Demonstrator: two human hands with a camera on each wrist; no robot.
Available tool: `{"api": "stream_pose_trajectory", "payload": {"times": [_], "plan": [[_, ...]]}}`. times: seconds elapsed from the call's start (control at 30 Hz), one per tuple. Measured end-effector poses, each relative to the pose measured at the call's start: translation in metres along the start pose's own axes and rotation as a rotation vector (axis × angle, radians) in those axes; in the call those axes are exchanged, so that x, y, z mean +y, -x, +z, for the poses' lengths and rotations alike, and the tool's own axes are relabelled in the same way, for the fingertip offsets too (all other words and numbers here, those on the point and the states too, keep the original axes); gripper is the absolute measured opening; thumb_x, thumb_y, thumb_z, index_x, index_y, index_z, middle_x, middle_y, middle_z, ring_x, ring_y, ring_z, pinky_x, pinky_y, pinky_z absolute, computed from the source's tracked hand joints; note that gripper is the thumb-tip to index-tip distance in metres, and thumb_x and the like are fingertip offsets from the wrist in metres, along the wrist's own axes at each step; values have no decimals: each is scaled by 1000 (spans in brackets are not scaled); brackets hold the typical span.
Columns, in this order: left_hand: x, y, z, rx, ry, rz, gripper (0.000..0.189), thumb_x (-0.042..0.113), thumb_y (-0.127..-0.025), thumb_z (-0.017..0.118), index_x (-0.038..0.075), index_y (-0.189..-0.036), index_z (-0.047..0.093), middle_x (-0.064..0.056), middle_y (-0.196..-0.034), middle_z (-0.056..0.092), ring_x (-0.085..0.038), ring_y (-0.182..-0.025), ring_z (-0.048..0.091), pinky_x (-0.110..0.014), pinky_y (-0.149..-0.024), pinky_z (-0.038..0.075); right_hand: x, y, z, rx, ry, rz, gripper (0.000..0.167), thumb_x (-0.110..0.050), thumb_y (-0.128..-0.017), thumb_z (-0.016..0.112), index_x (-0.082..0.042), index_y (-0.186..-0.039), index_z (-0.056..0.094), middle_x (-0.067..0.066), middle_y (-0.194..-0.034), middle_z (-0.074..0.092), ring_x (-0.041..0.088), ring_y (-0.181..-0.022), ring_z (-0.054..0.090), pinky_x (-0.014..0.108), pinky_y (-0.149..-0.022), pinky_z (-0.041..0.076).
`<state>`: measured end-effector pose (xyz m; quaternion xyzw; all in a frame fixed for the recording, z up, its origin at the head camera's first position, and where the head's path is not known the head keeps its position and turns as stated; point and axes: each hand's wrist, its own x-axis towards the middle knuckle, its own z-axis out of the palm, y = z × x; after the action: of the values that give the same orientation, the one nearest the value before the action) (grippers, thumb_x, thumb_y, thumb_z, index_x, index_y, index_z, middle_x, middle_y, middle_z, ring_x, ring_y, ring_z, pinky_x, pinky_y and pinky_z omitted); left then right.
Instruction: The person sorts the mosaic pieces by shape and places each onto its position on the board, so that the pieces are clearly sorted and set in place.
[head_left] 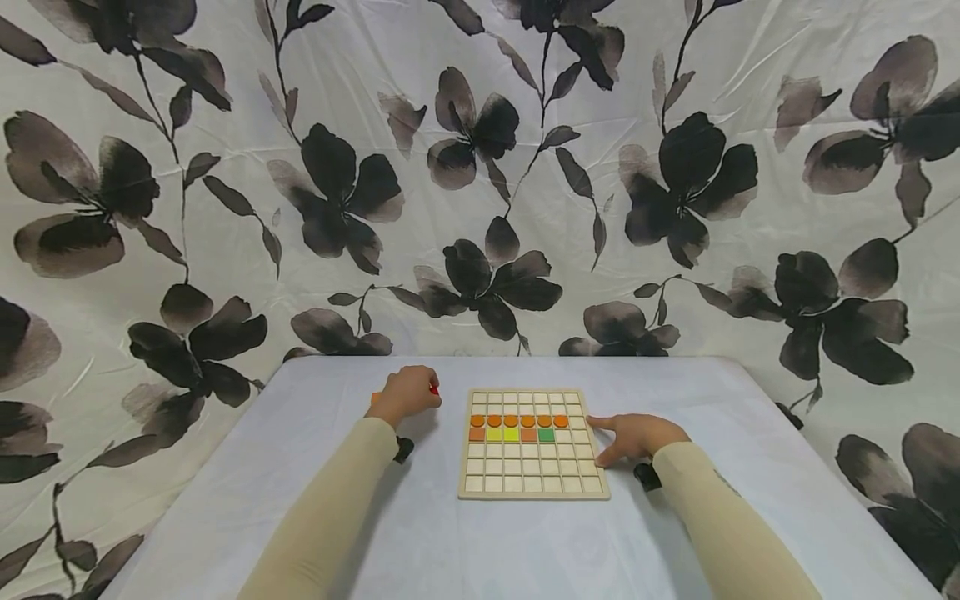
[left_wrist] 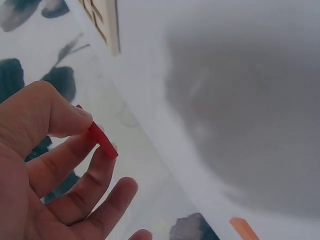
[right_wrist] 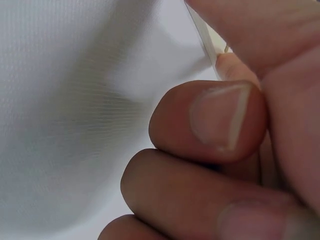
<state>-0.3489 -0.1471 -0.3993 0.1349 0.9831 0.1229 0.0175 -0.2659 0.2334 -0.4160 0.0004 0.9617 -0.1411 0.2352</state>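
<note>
My left hand (head_left: 408, 392) is raised over the table, left of the board. It pinches a thin red piece (left_wrist: 104, 140) between thumb and fingertips, seen edge-on in the left wrist view. A light wooden grid board (head_left: 536, 492) lies flat in front. Across it runs a row of orange round discs (head_left: 511, 422). Below them sit square tiles: orange (head_left: 477, 435), yellow (head_left: 502, 435) and green (head_left: 546, 435). My right hand (head_left: 637, 437) rests at the board's right edge, index finger and thumb spread along it. Its other fingers curl inward in the right wrist view.
An orange piece (left_wrist: 244, 228) lies on the table by my left hand, partly hidden behind it in the head view. A white cloth covers the table (head_left: 525, 550). Behind its far edge hangs a floral curtain (head_left: 480, 200).
</note>
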Motion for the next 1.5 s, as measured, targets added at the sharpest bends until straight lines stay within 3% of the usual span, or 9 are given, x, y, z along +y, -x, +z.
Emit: {"api": "stream_pose_trajectory", "payload": {"times": [0.23, 0.5, 0.73, 0.87, 1.03, 1.27, 1.5], "plan": [[15, 1, 4, -17, -15, 8, 29, 25, -81, 72, 11, -106, 69, -2, -91, 67, -21, -83, 56, -50, -88, 44, -2, -2, 0, 6, 20, 2, 86, -46, -73, 80, -35, -147, 39, 15, -151, 42, 40, -139, 37, 62, -105, 32], [32, 4, 10, -21, 8, -4, 32, 25, -82, 72, 10, -109, 67, -2, -93, 67, -19, -82, 56, -43, -88, 45, -2, -4, 3, 8, 30, -5, 86, -45, -73, 81, -34, -147, 39, 17, -149, 43, 40, -137, 39, 63, -104, 34], [43, 8, 15, 2, 2, 52, 24, 24, -81, 73, 9, -100, 68, -1, -86, 65, -18, -78, 54, -40, -81, 44, -8, -2, 3, 30, 21, 1, 82, -37, -75, 82, -28, -146, 44, 14, -149, 45, 35, -134, 43, 60, -104, 35], [49, 10, 22, -15, -6, 70, 26, 25, -80, 74, 10, -101, 69, 0, -86, 65, -17, -79, 53, -40, -81, 43, -9, 1, 5, 44, 29, -17, 76, -33, -76, 81, -25, -144, 48, 12, -147, 47, 30, -127, 48, 58, -103, 38], [59, 10, 30, -36, -9, 73, 27, 26, -80, 74, 10, -102, 69, 1, -84, 64, -17, -79, 53, -39, -82, 43, -10, 7, 5, 43, 51, -36, 73, -32, -77, 80, -23, -143, 49, 11, -146, 49, 31, -131, 46, 58, -104, 37], [74, 10, 34, -42, -36, 113, 26, 27, -81, 73, 12, -102, 70, 2, -86, 65, -15, -79, 53, -40, -84, 44, -12, 14, 0, -11, 104, -73, 86, -41, -75, 80, -21, -148, 40, 13, -148, 45, 38, -138, 39, 60, -107, 33], [85, 13, 37, -43, -27, 176, 26, 25, -81, 71, 12, -104, 71, 1, -90, 67, -15, -81, 55, -41, -84, 45, -14, 13, 1, 4, 108, -73, 92, -42, -70, 84, -22, -148, 40, 13, -148, 46, 37, -138, 40, 58, -107, 34]]}}
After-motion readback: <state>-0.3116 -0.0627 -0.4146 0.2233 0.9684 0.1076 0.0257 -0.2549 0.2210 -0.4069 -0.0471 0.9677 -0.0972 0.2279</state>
